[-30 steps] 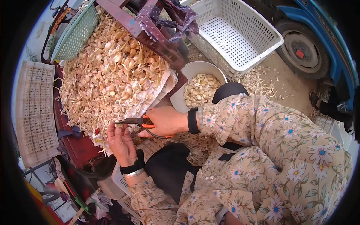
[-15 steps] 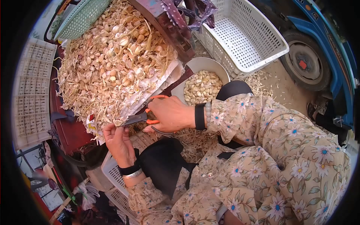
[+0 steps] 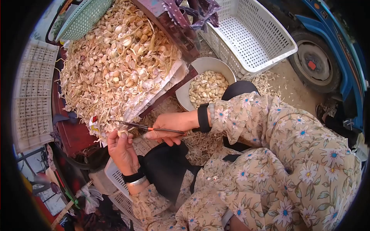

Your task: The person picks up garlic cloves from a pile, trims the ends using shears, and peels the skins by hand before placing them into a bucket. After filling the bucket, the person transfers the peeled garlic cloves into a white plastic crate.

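My left hand is closed, pinching a garlic clove between thumb and fingertips. In my right hand is a pair of scissors with orange on its handles, seen nearly edge-on. Its dark blades point left, just above the clove and apart from it as far as I can tell. Beyond both hands a big heap of garlic, cloves mixed with dry skins and stalks, lies on a white sheet. Pale trimmed cloves fill part of a round pot past my right wrist.
A white perforated crate stands at the upper right, near a blue vehicle's wheel. A green basket sits behind the heap, and a pale crate stands at the left. Garlic scraps lie below my right hand.
My right hand has turned the scissors from flat to nearly edge-on. The blades have moved slightly up and left, off the clove. My left hand has tilted a little, still pinching the clove.
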`<move>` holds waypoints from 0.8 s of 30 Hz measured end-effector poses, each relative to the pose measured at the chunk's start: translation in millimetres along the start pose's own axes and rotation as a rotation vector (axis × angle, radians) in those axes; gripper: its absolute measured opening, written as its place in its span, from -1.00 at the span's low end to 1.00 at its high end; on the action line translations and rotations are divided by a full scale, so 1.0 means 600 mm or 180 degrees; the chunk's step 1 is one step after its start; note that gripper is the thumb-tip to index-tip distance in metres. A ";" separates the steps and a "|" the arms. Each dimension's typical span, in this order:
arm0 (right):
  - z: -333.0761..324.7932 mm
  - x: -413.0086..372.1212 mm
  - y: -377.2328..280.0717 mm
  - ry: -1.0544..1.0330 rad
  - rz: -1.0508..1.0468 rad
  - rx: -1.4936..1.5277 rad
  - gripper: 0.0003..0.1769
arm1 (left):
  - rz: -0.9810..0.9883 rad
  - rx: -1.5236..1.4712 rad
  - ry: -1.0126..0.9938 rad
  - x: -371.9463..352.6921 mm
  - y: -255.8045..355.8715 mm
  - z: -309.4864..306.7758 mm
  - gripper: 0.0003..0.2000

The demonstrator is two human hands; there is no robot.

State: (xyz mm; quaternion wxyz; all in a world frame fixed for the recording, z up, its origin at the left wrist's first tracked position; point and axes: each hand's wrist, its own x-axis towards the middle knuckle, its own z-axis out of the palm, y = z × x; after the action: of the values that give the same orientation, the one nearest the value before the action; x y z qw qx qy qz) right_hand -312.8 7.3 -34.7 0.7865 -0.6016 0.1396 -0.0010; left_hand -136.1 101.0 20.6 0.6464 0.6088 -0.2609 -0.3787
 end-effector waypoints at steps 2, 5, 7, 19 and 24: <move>-0.003 0.001 -0.003 0.0182 -0.0094 0.0223 -0.35 | -0.0003 -0.0003 -0.0078 -0.003 0.000 0.008 -0.77; -0.016 0.006 0.000 0.0643 -0.0104 0.0536 -0.33 | -0.0162 0.0102 -0.0360 -0.017 0.007 0.018 -0.78; -0.021 -0.014 -0.022 0.0735 -0.0138 0.0465 -0.26 | -0.0241 0.0285 -0.0583 -0.024 0.007 0.022 -0.79; -0.114 -0.040 -0.036 0.2569 -0.1313 -0.0395 -0.31 | -0.0277 0.1650 -0.1913 -0.043 -0.096 0.148 -0.88; -0.121 -0.050 -0.040 0.2671 -0.1212 -0.0500 -0.48 | 0.0968 0.2877 -0.2458 -0.026 -0.200 0.192 -0.80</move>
State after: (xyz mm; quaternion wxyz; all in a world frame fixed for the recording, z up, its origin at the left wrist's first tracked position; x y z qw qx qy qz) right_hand -353.4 -63.3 -22.5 0.5999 -0.6218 0.3324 -0.3781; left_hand -257.8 49.3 -81.8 0.2298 0.5975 -0.6950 -0.3275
